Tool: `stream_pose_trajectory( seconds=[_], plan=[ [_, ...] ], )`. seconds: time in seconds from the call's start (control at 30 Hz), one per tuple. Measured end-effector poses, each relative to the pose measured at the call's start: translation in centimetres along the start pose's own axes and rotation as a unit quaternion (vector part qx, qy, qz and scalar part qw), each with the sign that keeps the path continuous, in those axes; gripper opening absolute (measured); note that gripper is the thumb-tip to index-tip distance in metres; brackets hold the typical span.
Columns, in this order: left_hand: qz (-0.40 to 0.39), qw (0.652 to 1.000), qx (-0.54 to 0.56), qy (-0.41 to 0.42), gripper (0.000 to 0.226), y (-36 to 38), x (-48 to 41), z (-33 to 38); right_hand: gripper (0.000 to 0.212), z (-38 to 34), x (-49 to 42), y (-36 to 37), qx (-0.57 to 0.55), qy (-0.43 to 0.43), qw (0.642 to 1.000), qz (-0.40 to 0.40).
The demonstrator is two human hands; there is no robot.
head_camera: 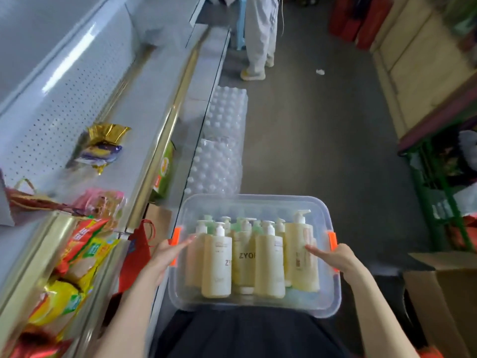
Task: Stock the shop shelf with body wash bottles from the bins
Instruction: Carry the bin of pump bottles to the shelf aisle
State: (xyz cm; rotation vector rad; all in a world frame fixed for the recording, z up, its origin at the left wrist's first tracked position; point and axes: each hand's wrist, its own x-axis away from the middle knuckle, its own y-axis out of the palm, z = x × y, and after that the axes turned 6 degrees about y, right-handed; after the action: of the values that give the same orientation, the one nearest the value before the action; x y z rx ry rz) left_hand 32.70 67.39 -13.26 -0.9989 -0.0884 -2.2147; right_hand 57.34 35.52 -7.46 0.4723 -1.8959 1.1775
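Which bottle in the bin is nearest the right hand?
The big bottle at the right end of the bin, its pump highest; the thumb of the right hand overlaps it. Others stand further left.

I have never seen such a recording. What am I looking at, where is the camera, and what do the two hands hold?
There is no machine: a person wears one wide-angle camera on the head, looking forward and down at their own arms. The left hand and right hand hold a clear bin by its two sides, beside the orange latches. Inside are pale yellow pump bottles of body wash. At the left runs the shop shelf, with snack bags on it. Packs of water bottles lie on the floor ahead, and another person stands farther down the aisle.
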Motion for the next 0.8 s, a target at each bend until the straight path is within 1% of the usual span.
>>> stream_pose_trajectory(
  seconds=[0.03,0.07,0.13,0.17,0.2,0.27,0.3,0.37,0.43,0.47,0.57,0.6,0.63,0.73,0.8],
  plan=[
    [-0.002,1.000,0.002,-0.006,0.110,0.8,-0.6,1.9,0.078,-1.5,-1.1,-0.6,0.004,-0.003,1.000,0.005],
    [-0.002,1.000,-0.002,0.003,0.098,1.8,-0.6,4.7,0.078,-3.0,-2.1,-1.2,0.006,-0.005,1.000,0.007],
    [-0.015,1.000,0.011,0.004,0.064,2.9,-3.1,8.5,0.077,-6.4,-3.8,-2.6,0.012,-0.009,1.000,0.011],
    [-0.020,1.000,0.014,0.002,0.056,3.4,-4.6,10.4,0.075,-8.2,-4.6,-3.5,0.014,-0.011,1.000,0.015],
    [-0.023,1.000,0.003,0.007,0.062,3.9,-6.3,12.0,0.072,-9.9,-5.3,-4.3,0.015,-0.010,1.000,0.017],
    [-0.021,1.000,-0.001,0.011,0.089,4.5,-9.7,14.7,0.073,-13.2,-6.7,-5.9,0.014,-0.005,1.000,0.026],
    [-0.021,1.000,0.006,0.009,0.093,4.6,-11.2,16.0,0.078,-14.8,-7.4,-6.5,0.011,-0.005,0.999,0.033],
    [-0.015,1.000,0.010,0.014,0.094,4.6,-13.3,18.5,0.086,-18.0,-8.7,-7.5,0.018,-0.007,0.999,0.033],
    [-0.007,1.000,0.018,0.005,0.101,4.4,-15.0,20.1,0.088,-21.3,-9.8,-8.0,0.042,-0.010,0.999,0.024],
    [0.005,1.000,0.026,0.000,0.100,4.2,-15.8,20.6,0.089,-23.1,-10.5,-8.1,0.055,-0.017,0.998,0.023],
    [0.071,0.994,0.080,-0.033,0.084,3.6,-18.0,20.9,0.089,-29.3,-12.7,-8.3,0.101,-0.044,0.994,0.024],
    [0.075,0.991,0.101,-0.040,0.083,3.2,-18.3,20.9,0.088,-31.4,-13.5,-8.1,0.121,-0.057,0.991,0.020],
    [0.080,0.989,0.119,-0.045,0.087,2.8,-18.6,21.0,0.088,-33.3,-14.2,-7.9,0.146,-0.069,0.987,0.012],
    [0.092,0.981,0.143,-0.089,0.118,2.0,-19.3,20.2,0.083,-39.0,-16.5,-6.9,0.218,-0.109,0.970,-0.009],
    [0.146,0.970,0.170,-0.098,0.118,1.7,-20.1,18.9,0.076,-43.1,-17.9,-6.1,0.266,-0.138,0.954,-0.024]
  ],
)
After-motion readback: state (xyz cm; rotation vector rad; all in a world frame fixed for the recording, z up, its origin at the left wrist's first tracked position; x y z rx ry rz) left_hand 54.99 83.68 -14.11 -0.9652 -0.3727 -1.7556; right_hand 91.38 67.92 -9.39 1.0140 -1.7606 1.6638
